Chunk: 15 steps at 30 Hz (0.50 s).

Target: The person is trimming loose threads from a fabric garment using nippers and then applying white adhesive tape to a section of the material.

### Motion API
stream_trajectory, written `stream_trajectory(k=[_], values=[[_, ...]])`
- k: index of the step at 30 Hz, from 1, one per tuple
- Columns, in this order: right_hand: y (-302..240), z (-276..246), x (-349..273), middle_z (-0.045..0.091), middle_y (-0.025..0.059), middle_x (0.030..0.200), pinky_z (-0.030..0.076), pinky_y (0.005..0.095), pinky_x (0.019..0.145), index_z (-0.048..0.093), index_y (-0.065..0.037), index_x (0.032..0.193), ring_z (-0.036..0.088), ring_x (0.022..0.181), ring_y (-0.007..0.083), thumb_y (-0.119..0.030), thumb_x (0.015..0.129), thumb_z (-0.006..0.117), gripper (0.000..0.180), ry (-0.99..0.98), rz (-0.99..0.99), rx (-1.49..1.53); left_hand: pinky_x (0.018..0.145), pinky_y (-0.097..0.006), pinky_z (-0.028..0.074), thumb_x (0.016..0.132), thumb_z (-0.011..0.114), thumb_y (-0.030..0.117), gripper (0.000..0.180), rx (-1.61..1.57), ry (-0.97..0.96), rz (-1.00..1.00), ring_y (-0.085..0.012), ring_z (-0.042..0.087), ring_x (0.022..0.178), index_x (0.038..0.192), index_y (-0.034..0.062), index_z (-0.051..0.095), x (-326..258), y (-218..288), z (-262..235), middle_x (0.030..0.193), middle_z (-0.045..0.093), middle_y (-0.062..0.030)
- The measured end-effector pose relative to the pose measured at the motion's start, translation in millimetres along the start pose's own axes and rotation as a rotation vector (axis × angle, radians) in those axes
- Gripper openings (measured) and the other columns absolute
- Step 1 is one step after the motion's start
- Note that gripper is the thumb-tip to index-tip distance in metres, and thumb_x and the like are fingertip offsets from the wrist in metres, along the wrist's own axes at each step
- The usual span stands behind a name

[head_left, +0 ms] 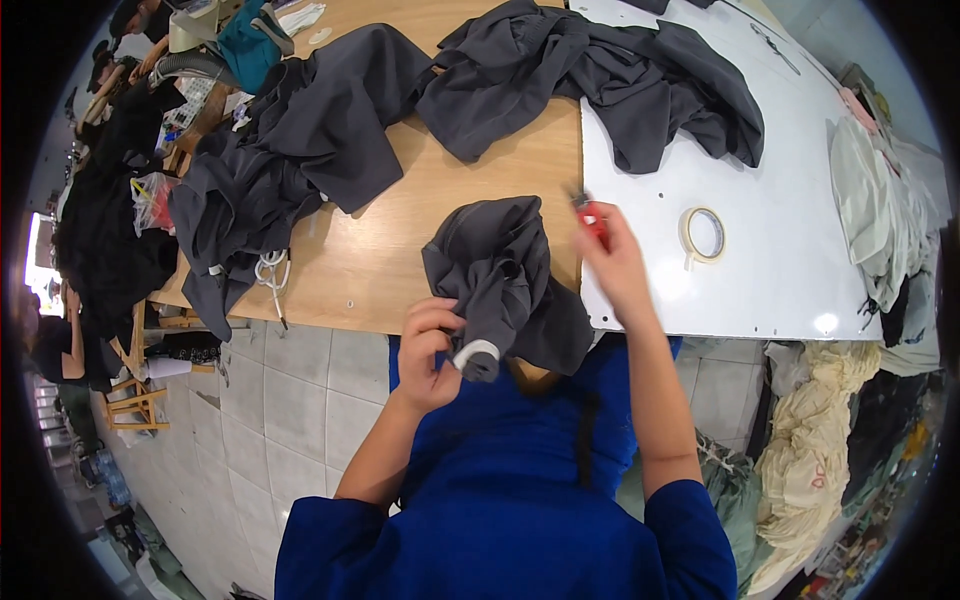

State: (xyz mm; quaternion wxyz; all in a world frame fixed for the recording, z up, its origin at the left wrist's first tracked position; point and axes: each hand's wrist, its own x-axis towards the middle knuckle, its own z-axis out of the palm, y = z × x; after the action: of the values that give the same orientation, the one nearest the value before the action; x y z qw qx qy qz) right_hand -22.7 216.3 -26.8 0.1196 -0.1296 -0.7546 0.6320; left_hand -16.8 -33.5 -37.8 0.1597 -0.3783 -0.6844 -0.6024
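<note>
A dark grey garment (490, 250) lies bunched at the table's front edge, part of it hanging over. My left hand (430, 355) is closed on its rolled near end, where a pale white band (475, 352) goes round the cloth. To the right and apart from the garment, my right hand (615, 260) is raised over the table, closed round small red-handled snips (592, 222). Their dark metal tips point away from me and are slightly blurred, so I cannot tell their exact shape.
More dark grey garments (345, 110) lie heaped along the far side. A roll of masking tape (703, 235) rests on the white board (770, 290) at right. White cord (272, 272) hangs at the left edge. Cream cloth (810, 430) is piled lower right. Other people sit far left.
</note>
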Motion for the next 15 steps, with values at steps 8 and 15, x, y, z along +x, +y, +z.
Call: stream_trajectory(k=[8, 15], values=[[4.1, 13.4, 4.5, 0.052, -0.0055, 0.061, 0.033, 0.021, 0.049, 0.065, -0.001, 0.079, 0.042, 0.052, 0.005, -0.013, 0.081, 0.068, 0.012, 0.182, 0.052, 0.051, 0.085, -0.041, 0.043, 0.063, 0.061, -0.01, 0.035, 0.052, -0.011, -0.011, -0.0367, 0.054, 0.099, 0.088, 0.0072, 0.044, -11.0, 4.9, 1.6, 0.096, 0.056, -0.0135], [16.4, -39.9, -9.2, 0.03, -0.0083, 0.055, 0.022, 0.0209, 0.046, 0.051, -0.009, 0.08, 0.026, 0.047, 0.0035, -0.02, 0.09, 0.059, 0.017, 0.239, 0.285, 0.639, 0.103, -0.051, 0.031, 0.069, 0.065, 0.0, 0.033, 0.117, -0.008, -0.141, -0.0393, 0.051, 0.113, 0.094, 0.0062, 0.044, -26.6, -24.1, -22.5, 0.115, 0.057, -0.0184]])
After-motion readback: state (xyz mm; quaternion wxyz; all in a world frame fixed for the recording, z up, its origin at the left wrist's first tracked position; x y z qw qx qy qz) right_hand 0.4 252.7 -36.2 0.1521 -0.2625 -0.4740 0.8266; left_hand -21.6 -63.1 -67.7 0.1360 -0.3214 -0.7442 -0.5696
